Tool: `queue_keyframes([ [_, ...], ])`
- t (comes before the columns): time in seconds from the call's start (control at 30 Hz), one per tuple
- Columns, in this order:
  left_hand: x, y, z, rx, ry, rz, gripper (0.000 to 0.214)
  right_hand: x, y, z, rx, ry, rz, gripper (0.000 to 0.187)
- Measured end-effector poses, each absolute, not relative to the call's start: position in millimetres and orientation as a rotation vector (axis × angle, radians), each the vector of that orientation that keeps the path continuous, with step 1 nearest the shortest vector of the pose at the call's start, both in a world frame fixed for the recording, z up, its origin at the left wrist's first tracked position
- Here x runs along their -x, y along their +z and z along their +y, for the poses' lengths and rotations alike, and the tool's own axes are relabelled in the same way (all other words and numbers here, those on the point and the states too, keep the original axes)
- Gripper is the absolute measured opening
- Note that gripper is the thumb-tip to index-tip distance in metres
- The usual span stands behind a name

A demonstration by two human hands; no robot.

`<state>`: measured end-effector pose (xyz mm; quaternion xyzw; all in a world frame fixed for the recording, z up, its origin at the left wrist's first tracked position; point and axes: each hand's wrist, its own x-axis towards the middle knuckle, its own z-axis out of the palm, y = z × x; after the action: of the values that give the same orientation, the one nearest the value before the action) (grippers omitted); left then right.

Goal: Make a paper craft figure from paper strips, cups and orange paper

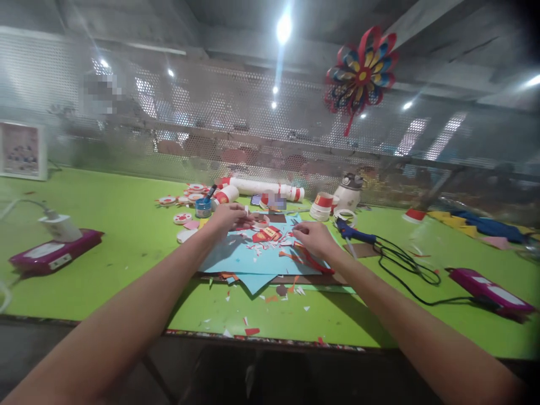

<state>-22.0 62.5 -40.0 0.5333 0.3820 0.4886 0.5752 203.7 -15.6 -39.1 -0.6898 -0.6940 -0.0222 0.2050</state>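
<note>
My left hand (230,218) hovers over the left part of a light blue sheet (236,261), fingers bent together. Something small and pale shows at its fingertips, too small to name. A pale ring (261,221) sits just right of those fingers. Over the sheet's right side, my right hand (314,236) is closed on red-handled scissors (317,263); the handle shows below the palm and a metal tip pokes out past the fingers. Between the hands lies a red paper piece with a yellow patch (267,234), among red and white paper scraps (258,247).
A blue glue gun (356,232) with a black cord lies at right, wired to a purple power strip (491,293). White tubes (261,188), a blue jar (203,208), red-white cups (322,206) and a bottle (348,192) stand behind. Another purple strip (54,252) is left.
</note>
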Motion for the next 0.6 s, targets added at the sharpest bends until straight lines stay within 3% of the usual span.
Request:
queue_keyframes([
  [0.3,25.9,-43.0,74.3,-1.127,1.462,1.039,0.008,-122.2,-27.5,28.3,1.732,-0.024,-2.373,0.021],
  [0.6,24.2,-44.5,79.2,-1.119,1.498,1.06,0.006,-87.9,-40.0,63.3,1.995,-0.07,-2.435,0.025],
])
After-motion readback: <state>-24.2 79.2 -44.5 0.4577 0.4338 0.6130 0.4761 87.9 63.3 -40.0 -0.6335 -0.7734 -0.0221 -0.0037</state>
